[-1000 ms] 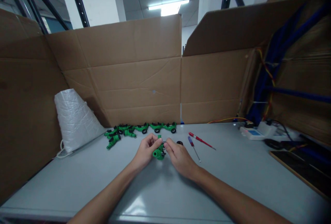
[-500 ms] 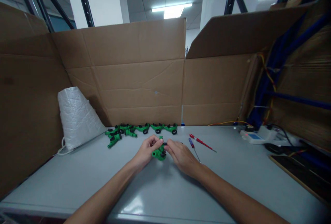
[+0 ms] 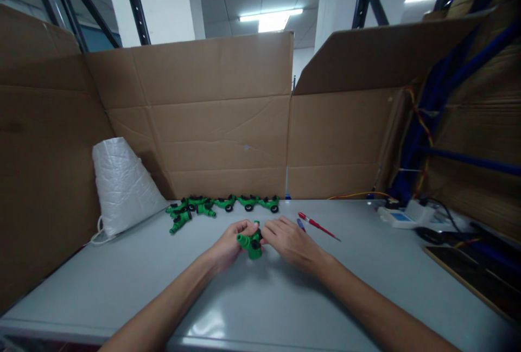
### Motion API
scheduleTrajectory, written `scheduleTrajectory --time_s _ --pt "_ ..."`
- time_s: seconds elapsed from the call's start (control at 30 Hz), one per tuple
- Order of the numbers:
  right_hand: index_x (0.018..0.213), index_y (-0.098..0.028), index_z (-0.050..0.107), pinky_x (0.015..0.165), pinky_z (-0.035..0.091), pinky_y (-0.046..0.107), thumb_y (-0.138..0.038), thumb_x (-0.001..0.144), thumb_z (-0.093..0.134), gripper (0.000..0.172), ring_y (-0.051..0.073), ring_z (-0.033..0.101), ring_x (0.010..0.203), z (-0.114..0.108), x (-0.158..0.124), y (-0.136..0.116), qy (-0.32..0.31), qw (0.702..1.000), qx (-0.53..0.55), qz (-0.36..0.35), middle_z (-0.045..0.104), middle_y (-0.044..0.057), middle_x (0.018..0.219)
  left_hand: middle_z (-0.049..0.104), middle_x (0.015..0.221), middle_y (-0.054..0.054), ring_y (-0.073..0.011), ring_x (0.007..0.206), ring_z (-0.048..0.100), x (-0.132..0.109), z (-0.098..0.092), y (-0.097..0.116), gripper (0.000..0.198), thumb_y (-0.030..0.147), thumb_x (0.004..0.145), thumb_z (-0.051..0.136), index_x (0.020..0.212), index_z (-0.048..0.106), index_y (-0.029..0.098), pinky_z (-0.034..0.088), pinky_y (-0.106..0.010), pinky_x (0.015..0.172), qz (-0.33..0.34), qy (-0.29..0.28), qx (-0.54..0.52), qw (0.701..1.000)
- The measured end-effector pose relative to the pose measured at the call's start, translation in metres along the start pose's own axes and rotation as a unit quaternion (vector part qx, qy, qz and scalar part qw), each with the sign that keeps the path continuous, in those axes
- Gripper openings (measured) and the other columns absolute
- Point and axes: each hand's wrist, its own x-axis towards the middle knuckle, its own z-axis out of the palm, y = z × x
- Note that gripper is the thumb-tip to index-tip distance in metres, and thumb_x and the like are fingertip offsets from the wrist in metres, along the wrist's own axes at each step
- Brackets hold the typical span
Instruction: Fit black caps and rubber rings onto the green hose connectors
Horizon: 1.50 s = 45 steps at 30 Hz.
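A green plastic hose splitter (image 3: 254, 247) with black parts is held just above the table in front of me. My left hand (image 3: 232, 241) has its thumb and fingers closed on the left side of this piece. On the right side, the fingertips of my right hand (image 3: 291, 242) are bent together at the black part of the splitter; they partly hide it. One green spout of the piece points left and toward me, and a wider green end faces down.
Several similar green and black pieces (image 3: 217, 204) lie at the table's back. Right of my hands are a red screwdriver (image 3: 315, 223) and a blue-handled screwdriver (image 3: 300, 225), partly covered. A white padded bag (image 3: 124, 186) stands left, a power strip (image 3: 401, 217) right. Cardboard walls (image 3: 215, 124) surround the table (image 3: 134, 281).
The splitter has turned in my hands, its spout now pointing more to the left. My right hand has shifted slightly and now covers the blue-handled screwdriver's shaft.
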Motion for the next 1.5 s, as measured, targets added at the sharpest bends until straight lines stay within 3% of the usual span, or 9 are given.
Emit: scheduleTrajectory --time_s 0.53,0.77,1.1,1.3,1.5 --pt "0.096 -0.019 0.063 0.073 0.036 0.036 -0.021 0.111 0.046 0.023 0.023 0.054 0.08 -0.008 0.004 -0.001 0.006 1.0 0.005 0.016 0.063 0.006 0.089 0.072 0.08 -0.008 -0.0172 0.065 0.071 -0.006 0.003 0.009 0.037 0.046 0.087 0.081 0.089 0.068 0.012 0.054 -0.023 0.053 -0.089 -0.011 -0.084 0.992" --pt "0.096 -0.019 0.063 0.073 0.038 0.034 -0.023 0.108 0.056 0.015 0.022 0.059 0.082 -0.001 0.003 -0.004 -0.003 0.997 0.048 0.064 0.066 0.005 0.089 0.069 0.08 -0.005 -0.0136 0.066 0.065 -0.003 0.006 0.005 0.048 0.056 0.081 0.085 0.086 0.063 0.014 0.058 -0.028 0.067 0.001 0.037 -0.029 0.999" --pt "0.1 -0.02 0.06 0.07 0.038 0.03 -0.016 0.108 0.048 0.015 0.02 0.062 0.08 0.005 -0.003 -0.011 -0.029 0.986 0.11 0.121 0.066 0.005 0.094 0.064 0.077 -0.001 -0.0124 0.063 0.061 -0.004 0.008 0.006 0.054 0.063 0.079 0.083 0.081 0.057 0.016 0.052 -0.027 0.065 0.051 0.027 0.016 0.998" --pt "0.098 -0.023 0.054 0.065 0.036 0.029 -0.025 0.111 0.04 0.019 0.019 0.062 0.075 0.019 -0.006 -0.018 -0.021 0.947 0.248 0.203 0.068 0.003 0.09 0.06 0.069 0.0 -0.0107 0.059 0.055 0.001 -0.004 0.001 0.053 0.065 0.086 0.076 0.083 0.058 0.015 0.04 -0.022 0.056 0.095 0.023 0.105 0.99" --pt "0.087 -0.024 0.047 0.06 0.036 0.028 -0.039 0.112 0.035 0.032 0.017 0.054 0.064 0.027 -0.002 -0.024 -0.01 0.858 0.425 0.288 0.058 -0.002 0.071 0.056 0.069 0.003 -0.0101 0.059 0.053 0.003 -0.01 0.002 0.05 0.061 0.086 0.078 0.084 0.055 0.017 0.036 -0.021 0.056 0.121 0.012 0.139 0.983"
